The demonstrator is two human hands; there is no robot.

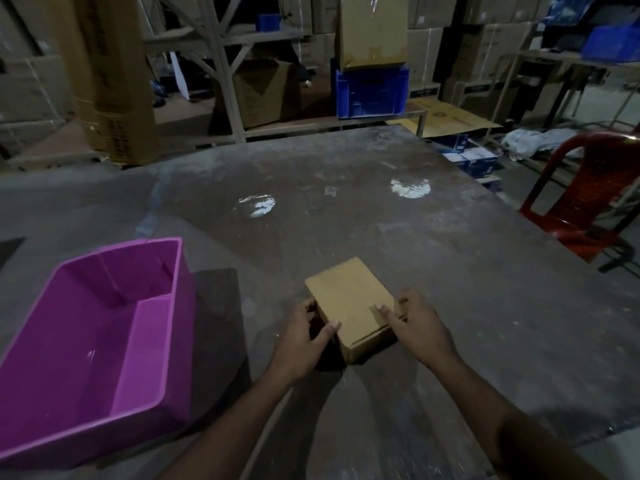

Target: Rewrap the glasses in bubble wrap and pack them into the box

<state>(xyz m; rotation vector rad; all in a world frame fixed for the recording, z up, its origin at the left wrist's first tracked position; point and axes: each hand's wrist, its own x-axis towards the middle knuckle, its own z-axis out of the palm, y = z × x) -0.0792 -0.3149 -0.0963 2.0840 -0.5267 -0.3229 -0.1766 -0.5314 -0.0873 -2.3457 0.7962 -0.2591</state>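
Note:
A small brown cardboard box (348, 299) with its lid closed stands on the grey table (433, 258), near the front middle. My left hand (304, 336) grips its left side, thumb on the top near the front corner. My right hand (414, 323) holds the right side, thumb lying on the lid. No glasses or bubble wrap can be seen.
A purple plastic bin (104, 327) with nothing in it sits at the front left of the table. A red plastic chair (588, 202) stands off the table's right edge. Shelves, cardboard cartons and a blue crate (372, 88) fill the background.

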